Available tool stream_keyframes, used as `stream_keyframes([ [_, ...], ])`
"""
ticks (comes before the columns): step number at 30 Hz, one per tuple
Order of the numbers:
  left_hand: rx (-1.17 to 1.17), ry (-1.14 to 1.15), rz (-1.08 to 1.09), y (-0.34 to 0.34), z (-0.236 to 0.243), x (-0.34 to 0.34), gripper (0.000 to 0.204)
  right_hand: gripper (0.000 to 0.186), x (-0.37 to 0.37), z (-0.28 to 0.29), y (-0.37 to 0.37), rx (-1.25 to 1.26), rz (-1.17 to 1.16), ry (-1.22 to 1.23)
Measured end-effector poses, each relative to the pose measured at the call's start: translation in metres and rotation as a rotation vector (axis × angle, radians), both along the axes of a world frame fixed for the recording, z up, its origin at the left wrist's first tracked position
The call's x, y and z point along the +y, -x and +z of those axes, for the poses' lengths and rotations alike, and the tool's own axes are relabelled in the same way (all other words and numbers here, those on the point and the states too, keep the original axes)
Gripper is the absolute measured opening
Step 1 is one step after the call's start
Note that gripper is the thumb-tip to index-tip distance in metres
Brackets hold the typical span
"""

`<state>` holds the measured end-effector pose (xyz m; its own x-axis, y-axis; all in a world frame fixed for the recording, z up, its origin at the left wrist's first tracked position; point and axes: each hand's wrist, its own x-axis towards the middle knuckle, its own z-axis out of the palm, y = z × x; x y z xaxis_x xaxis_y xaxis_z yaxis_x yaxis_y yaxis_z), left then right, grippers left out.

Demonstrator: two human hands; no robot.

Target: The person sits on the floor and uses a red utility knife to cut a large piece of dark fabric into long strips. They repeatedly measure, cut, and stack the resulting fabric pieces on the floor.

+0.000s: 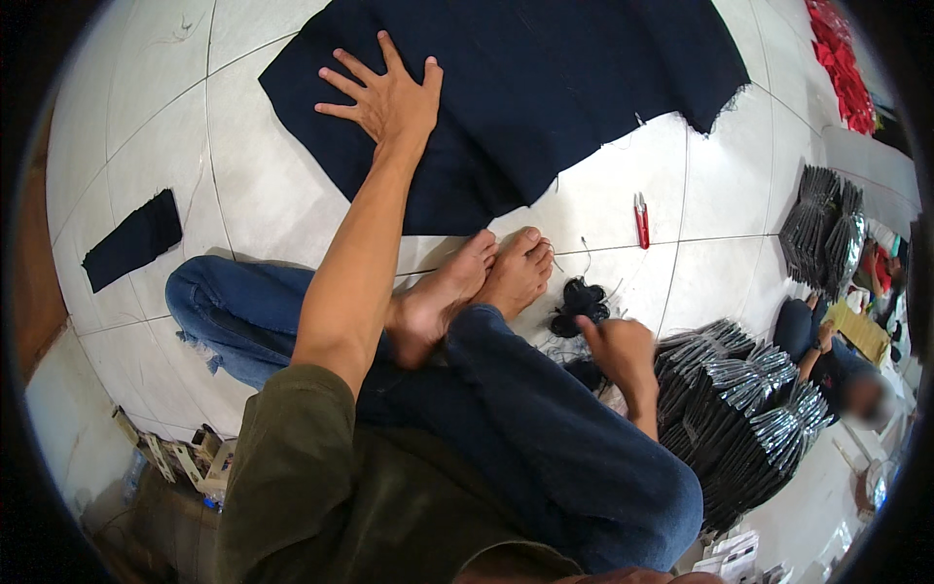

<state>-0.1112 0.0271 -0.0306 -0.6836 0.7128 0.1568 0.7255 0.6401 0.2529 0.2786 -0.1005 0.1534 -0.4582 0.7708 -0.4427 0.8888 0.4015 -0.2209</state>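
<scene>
A large piece of dark navy cloth [516, 88] with frayed edges lies spread on the tiled floor in front of my feet. My left hand [389, 102] rests flat on its left part, fingers spread and holding nothing. My right hand [623, 355] is above my right knee, beside a tangle of black thread [581, 307]. Its thumb sticks out, while the other fingers are blurred and turned from view, so I cannot see whether they hold anything. Thread snips with red handles [642, 224] lie on the floor right of my toes.
A small dark cloth strip [134, 240] lies at left. Bundled black, plastic-shiny stacks [739, 409] stand right of my knee, with more bundles [820, 229] beyond. Red fabric [842, 68] is at far right. Another person [837, 360] sits past the bundles. Metal machine parts [180, 453] are lower left.
</scene>
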Motion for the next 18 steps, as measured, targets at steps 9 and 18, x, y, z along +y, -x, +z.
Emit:
stream_keyframes([
  [9,-0.077,0.038,0.011,0.002,0.014,0.003,0.087,0.038,0.052,-0.057,0.134,0.154,0.041,-0.370],
  [18,0.006,0.024,0.022,0.008,0.000,0.001,0.083,0.032,0.007,0.047,0.016,0.221,-0.135,-0.144],
])
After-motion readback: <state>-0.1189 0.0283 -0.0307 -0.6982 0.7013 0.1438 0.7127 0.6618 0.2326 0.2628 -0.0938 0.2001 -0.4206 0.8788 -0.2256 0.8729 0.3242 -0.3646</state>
